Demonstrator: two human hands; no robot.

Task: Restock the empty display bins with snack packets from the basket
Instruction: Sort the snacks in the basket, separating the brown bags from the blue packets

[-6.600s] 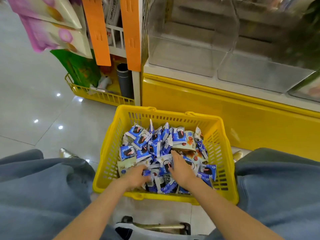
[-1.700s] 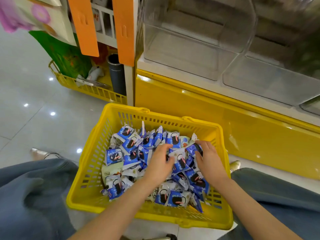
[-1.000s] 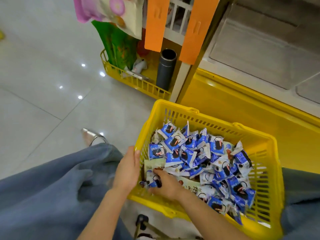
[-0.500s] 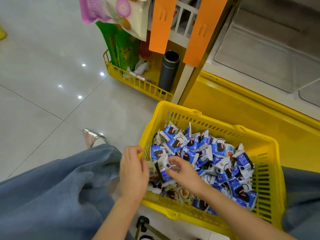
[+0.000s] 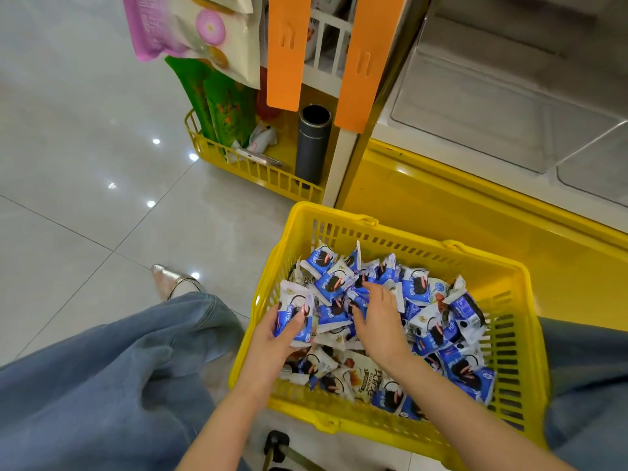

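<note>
Early yet: display bins (image 5: 475, 107) stood bare, basket (image 5: 339, 220) heaped. Left hand (image 5: 277, 338) pinched a blue packet (image 5: 294, 314); right hand (image 5: 377, 326) lay spread on the pile (image 5: 438, 322). Nothing stocked.

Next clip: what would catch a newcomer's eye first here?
The yellow basket at lower right, heaped with blue-and-white packets, stands out first. Both hands are in it: the left hand grips one packet near the left wall, and the right hand lies spread on the heap. Clear empty bins sit at upper right.
</note>
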